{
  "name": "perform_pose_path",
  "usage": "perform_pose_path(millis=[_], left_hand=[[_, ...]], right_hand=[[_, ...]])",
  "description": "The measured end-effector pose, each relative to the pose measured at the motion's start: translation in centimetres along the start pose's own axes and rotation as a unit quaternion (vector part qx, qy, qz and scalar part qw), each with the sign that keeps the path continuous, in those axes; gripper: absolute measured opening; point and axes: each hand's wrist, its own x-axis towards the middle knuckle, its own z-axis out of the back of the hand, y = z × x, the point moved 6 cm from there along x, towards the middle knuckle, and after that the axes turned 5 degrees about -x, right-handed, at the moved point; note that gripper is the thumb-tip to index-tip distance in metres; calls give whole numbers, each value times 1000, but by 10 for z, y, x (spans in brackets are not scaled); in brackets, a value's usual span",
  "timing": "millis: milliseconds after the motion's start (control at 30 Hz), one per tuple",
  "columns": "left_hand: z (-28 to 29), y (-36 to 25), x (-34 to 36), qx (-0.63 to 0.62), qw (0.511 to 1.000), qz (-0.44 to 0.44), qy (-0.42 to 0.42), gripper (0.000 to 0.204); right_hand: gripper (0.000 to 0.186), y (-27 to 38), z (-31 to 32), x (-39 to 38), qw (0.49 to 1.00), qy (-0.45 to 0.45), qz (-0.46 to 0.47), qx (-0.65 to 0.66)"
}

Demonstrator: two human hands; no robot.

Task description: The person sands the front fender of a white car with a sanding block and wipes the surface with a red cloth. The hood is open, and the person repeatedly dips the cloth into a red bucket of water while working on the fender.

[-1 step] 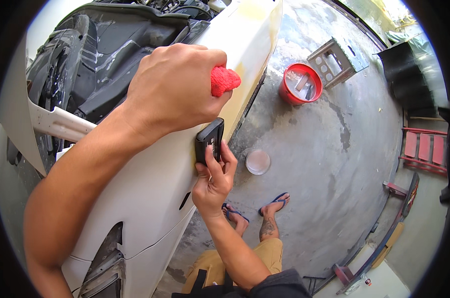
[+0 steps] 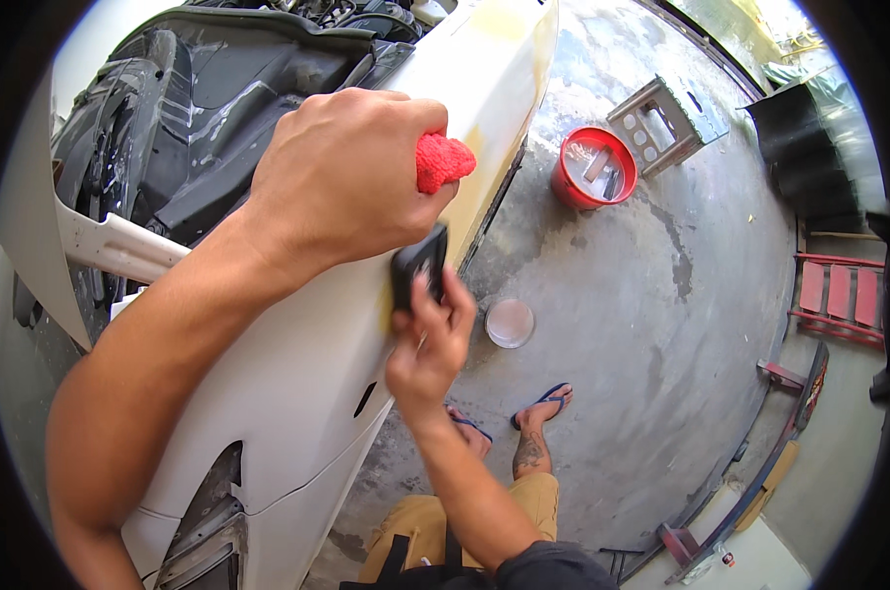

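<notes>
A white car fender [image 2: 297, 364] with yellowish patches along its edge runs under both my hands. My left hand [image 2: 342, 182] is closed around a bunched red cloth [image 2: 443, 163] above the fender; the cloth's end pokes out past the fingers. Below it, my right hand [image 2: 430, 354] grips a black sanding block [image 2: 417, 270] by its sides. The block lies against the fender's edge, beside a yellowish patch, and is smeared by motion. Its face against the panel is hidden.
On the concrete floor to the right stand a red bucket [image 2: 570, 187] of cloudy water and a grey step stool [image 2: 695, 128]. A round, shallow dish [image 2: 511, 323] lies near my feet. The open engine bay [image 2: 258, 98] is at the upper left.
My right hand and the sanding block have shifted slightly up and to the right along the fender's edge. My left hand and the red cloth have stayed nearly still.
</notes>
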Motion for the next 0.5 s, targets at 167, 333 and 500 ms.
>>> perform_pose_path(millis=[167, 333, 500], left_hand=[[0, 1, 1, -5, 1000, 3, -15, 21], [9, 4, 6, -32, 996, -9, -85, 20], [9, 2, 3, -41, 995, -15, -85, 21]], right_hand=[[48, -16, -3, 50, 999, -22, -7, -41], [45, 1, 0, -11, 1000, 12, -15, 1], [39, -26, -6, 57, 999, 30, 27, 18]])
